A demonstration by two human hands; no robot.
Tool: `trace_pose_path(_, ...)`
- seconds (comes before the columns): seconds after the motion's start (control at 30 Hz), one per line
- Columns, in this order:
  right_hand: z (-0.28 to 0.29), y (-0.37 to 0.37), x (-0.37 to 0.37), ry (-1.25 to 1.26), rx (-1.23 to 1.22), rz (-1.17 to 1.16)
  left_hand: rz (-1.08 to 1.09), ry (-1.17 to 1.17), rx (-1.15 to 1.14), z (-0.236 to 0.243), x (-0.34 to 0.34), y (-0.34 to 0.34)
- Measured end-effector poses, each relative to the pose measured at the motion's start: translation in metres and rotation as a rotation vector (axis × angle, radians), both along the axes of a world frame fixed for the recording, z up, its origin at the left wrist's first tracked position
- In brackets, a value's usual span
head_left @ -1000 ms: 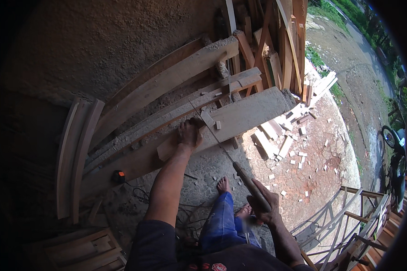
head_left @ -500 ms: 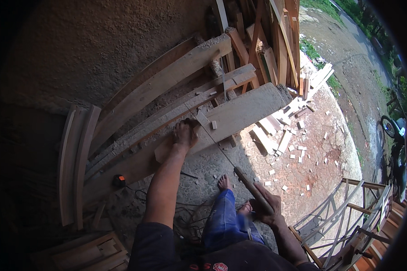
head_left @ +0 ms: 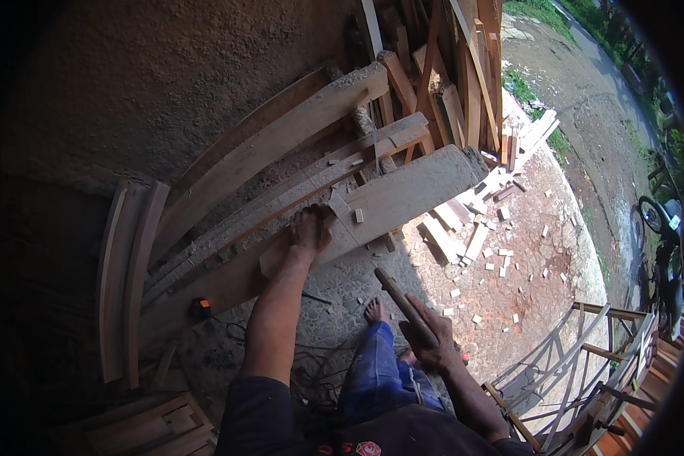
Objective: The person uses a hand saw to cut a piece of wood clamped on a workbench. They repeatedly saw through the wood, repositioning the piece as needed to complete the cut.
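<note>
My right hand (head_left: 431,334) is wrapped round the long wooden handle of a saw (head_left: 404,298). Its thin blade, seen nearly edge-on, runs up and left across the wide plank, close beside my left hand. My left hand (head_left: 310,228) bends its fingers over a short wooden board (head_left: 277,257), pressing it on top of the wide wooden plank (head_left: 414,186). The board's far end lies at the blade, partly hidden by my hand. A small pale wood block (head_left: 359,216) rests on the plank just right of the blade.
More long timbers (head_left: 281,133) lie beyond the plank along a rough wall. Upright wood strips (head_left: 463,91) lean at the back. Offcuts (head_left: 475,239) litter the sunlit ground at right. An orange-black tape measure (head_left: 200,306) sits at left, and cables (head_left: 311,357) lie near my feet.
My right hand and the saw have moved forward and slightly left, so the handle is closer to the plank. My left hand stays on the short board.
</note>
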State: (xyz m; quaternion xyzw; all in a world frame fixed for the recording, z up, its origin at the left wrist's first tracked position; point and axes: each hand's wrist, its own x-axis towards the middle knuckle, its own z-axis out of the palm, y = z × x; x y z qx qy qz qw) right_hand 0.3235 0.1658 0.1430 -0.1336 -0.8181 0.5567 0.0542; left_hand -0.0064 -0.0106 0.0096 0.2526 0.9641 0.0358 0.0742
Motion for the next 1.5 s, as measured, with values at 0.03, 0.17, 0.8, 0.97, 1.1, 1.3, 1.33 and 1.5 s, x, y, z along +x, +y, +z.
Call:
trace_pose_path(0.03,0.003,0.006,0.037,-0.021,0.044,0.006,0.005,0.033,0.021,0.001,0.005,0.001)
trace_pose_path(0.17,0.011,0.009,0.071,0.102,0.127,0.035,0.028,0.012,0.033,0.0,0.004,-0.008)
trace_pose_path(0.8,0.088,0.024,0.027,0.482,0.555,-0.162,0.335,-0.147,0.175,0.016,0.011,0.039)
trace_pose_path(0.97,0.055,0.013,0.036,0.335,0.373,-0.401,-0.007,-0.394,0.202,0.037,0.083,0.15)
trace_pose_path(1.1,0.05,0.009,0.048,0.278,0.232,-0.476,-0.001,-0.526,0.312,0.026,0.06,0.149)
trace_pose_path(1.3,0.043,0.006,0.067,0.15,0.168,-0.456,-0.119,-0.543,0.028,0.039,-0.046,0.043)
trace_pose_path(1.33,0.041,0.004,0.066,0.159,0.117,-0.456,-0.139,-0.543,-0.13,0.041,-0.055,0.037)
trace_pose_path(1.5,0.032,0.002,0.062,0.151,0.006,-0.439,0.031,-0.332,-0.006,0.043,-0.042,0.033)
